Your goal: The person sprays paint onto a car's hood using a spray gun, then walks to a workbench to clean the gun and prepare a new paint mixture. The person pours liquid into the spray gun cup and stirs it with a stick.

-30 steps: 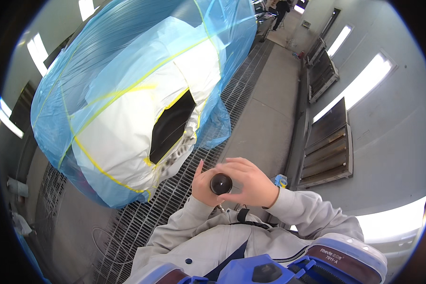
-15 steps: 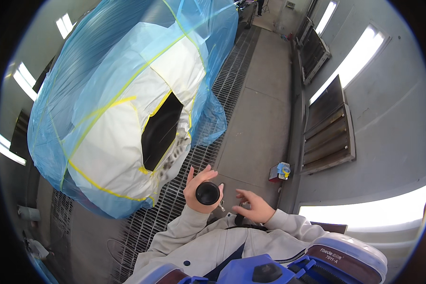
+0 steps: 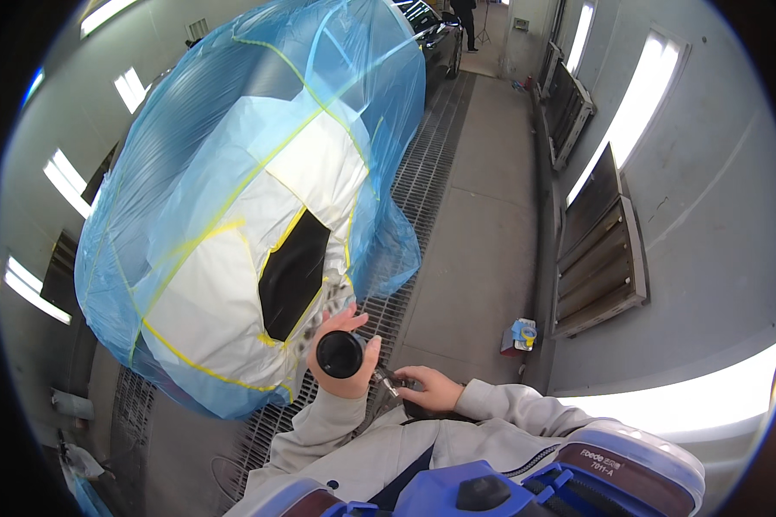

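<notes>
My left hand (image 3: 345, 386) is closed round a spray gun with a dark round cup (image 3: 339, 351), seen from above. My right hand (image 3: 433, 389) grips near a silver fitting (image 3: 390, 384) at the gun's lower right; the exact part under its fingers is partly hidden. Beyond my hands stands a car wrapped in blue plastic film (image 3: 190, 146) and white masking paper (image 3: 198, 310), edged with yellow tape, around a bare black panel (image 3: 291, 271). Dark speckled spray marks show on the paper beside that panel.
Floor grating (image 3: 427, 155) runs along the car beside a concrete strip (image 3: 478, 258). A small box with blue and yellow items (image 3: 517, 339) sits by the right wall (image 3: 690, 258) and its louvred vents (image 3: 599, 263). A dark car (image 3: 440, 39) and a person in black (image 3: 464, 21) are at the back.
Both hands were together on the cup; my right hand then came away and now grips lower by the fitting. My left hand has moved left with the cup, and the view has shifted.
</notes>
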Demonstrator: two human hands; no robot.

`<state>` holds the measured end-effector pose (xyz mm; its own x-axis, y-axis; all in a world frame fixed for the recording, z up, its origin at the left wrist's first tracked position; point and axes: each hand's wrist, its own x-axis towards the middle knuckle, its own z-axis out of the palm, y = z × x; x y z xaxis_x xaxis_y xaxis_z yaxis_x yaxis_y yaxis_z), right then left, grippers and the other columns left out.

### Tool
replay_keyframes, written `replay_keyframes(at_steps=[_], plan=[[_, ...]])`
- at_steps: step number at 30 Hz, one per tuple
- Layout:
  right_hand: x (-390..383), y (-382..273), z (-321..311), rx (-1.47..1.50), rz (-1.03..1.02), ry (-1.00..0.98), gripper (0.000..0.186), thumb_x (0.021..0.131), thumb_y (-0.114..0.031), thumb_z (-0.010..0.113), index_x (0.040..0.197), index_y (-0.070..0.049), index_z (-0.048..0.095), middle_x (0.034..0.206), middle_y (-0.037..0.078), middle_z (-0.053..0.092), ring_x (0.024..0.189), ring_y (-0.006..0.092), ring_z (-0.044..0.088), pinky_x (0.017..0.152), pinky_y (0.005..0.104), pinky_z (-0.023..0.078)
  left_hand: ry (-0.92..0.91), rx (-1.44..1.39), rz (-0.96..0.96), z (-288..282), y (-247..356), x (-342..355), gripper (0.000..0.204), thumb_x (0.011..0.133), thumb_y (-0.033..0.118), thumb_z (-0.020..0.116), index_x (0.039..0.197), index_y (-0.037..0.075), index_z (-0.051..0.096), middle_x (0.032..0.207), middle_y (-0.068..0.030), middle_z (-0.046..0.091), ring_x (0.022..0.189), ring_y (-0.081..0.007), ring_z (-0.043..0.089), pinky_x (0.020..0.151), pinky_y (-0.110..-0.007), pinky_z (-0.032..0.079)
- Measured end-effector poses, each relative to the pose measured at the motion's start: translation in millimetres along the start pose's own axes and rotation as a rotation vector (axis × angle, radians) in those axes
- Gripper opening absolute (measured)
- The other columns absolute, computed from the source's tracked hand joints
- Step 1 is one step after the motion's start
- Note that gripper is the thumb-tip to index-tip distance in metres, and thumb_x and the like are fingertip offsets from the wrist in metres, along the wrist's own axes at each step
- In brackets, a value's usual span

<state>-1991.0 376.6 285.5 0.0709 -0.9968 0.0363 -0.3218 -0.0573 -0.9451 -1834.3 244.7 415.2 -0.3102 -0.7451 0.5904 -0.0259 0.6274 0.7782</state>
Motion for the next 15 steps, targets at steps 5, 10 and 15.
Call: replay_keyframes(at_steps=[5, 10, 15], plan=[[1.1, 7.3, -30.8, 0.22, 0.169, -0.175, 0.034, 0.099, -0.036, 0.072, 0.113, -0.005, 0.067, 0.086, 0.005, 0.066, 0.077, 0.0119, 0.059, 0.07, 0.032, 0.048, 0.058, -0.105, -0.068, 20.1, 14.6, 6.9, 0.057, 0.079, 0.002, 0.077, 0.132, -0.004, 0.057, 0.116, -0.0187, 0.075, 0.116, -0.0281, 0.069, 0.122, -0.048, 0.032], [-11.6, 15.3, -59.2, 0.295, 0.125, -0.201, 0.03, 0.1, -0.032, 0.072, 0.113, -0.005, 0.068, 0.089, 0.004, 0.067, 0.08, 0.011, 0.058, 0.074, 0.0292, 0.048, 0.065, -0.222, -0.052, 37.0, 18.4, 17.9, 0.062, 0.084, -0.003, 0.07, 0.142, -0.006, 0.048, 0.122, -0.0233, 0.071, 0.133, -0.0433, 0.058, 0.117, -0.05, 0.039], [-34.9, 18.8, -69.5, 0.329, -0.054, 0.036, 0.033, 0.1, -0.039, 0.072, 0.103, -0.007, 0.066, 0.076, 0.005, 0.063, 0.07, 0.0102, 0.055, 0.064, 0.0314, 0.045, 0.088, -0.309, -0.239, 63.2, 21.9, 26.1, 0.066, 0.087, 0.003, 0.074, 0.146, -0.005, 0.046, 0.125, -0.0238, 0.07, 0.123, -0.0326, 0.063, 0.11, -0.043, 0.045]])
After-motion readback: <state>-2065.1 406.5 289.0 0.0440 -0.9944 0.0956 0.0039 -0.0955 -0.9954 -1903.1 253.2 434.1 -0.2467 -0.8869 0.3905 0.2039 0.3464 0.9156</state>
